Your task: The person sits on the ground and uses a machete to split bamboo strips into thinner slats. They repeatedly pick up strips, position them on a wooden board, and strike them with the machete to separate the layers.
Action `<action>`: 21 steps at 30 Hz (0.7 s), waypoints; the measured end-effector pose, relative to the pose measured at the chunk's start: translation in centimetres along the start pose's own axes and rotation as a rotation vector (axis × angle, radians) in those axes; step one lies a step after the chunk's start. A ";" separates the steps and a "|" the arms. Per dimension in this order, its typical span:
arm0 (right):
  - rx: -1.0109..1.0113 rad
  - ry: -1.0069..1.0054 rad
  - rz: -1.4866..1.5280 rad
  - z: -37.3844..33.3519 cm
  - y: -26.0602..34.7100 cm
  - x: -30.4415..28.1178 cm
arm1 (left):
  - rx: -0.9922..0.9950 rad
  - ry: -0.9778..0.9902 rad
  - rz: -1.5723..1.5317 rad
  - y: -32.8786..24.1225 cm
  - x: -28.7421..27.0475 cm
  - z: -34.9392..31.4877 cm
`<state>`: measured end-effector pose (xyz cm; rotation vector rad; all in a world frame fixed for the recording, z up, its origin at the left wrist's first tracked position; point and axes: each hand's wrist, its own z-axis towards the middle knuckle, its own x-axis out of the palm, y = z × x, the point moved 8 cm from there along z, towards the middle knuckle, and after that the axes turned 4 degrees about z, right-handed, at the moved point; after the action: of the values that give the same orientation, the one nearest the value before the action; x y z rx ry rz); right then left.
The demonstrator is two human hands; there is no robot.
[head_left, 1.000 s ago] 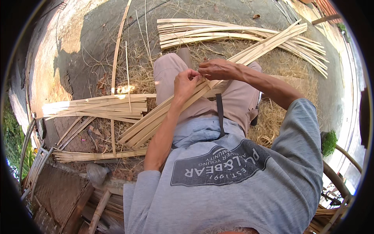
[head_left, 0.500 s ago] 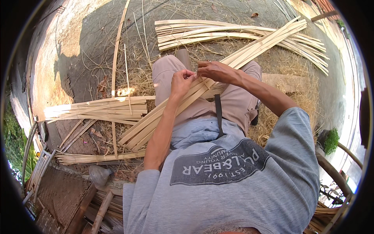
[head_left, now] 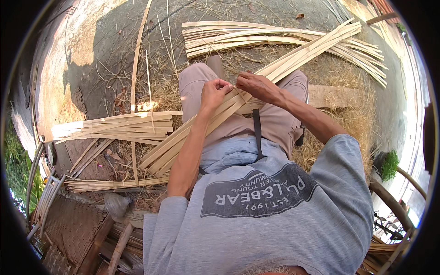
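Observation:
A bundle of pale bamboo strips (head_left: 221, 117) lies slantwise across my lap, from lower left to upper right. A thin binding strip (head_left: 242, 96) goes around its middle. Fingers of my left hand (head_left: 213, 95) are pinched together at the bundle's upper edge, beside this binding. Close by on the right, my right hand (head_left: 257, 86) is bent over the same spot, its fingers closed, knuckles up. Both hands seem to grip the ends of the binding strip, though the fingertips mostly cover it.
More bamboo strips (head_left: 238, 42) lie on the ground ahead, partly under the bundle's far end. Other strips (head_left: 114, 128) rest at my left. Fine shavings (head_left: 350, 126) cover the ground around a plank (head_left: 337, 96). A clear plastic bag (head_left: 117, 205) sits at lower left.
My right hand has shifted slightly right and down, and its fingers have curled more. The left hand has moved a little up; the bundle stays in place.

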<state>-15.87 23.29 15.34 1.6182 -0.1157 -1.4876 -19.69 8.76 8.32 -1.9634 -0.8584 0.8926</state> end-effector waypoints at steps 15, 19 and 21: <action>0.058 0.116 -0.169 -0.5 -0.8 1.6 | 0.008 -0.056 -0.074 0.6 0.1 0.3; 0.161 0.002 -0.057 -0.1 -1.3 0.9 | -0.066 0.023 -0.182 1.6 0.2 1.5; 0.171 -0.073 -0.056 -0.3 0.0 0.0 | -0.130 0.044 -0.289 2.8 0.0 2.0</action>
<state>-15.64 23.44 15.28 1.7149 -0.2459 -1.6171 -20.64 8.29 5.08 -1.8975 -1.1636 0.6366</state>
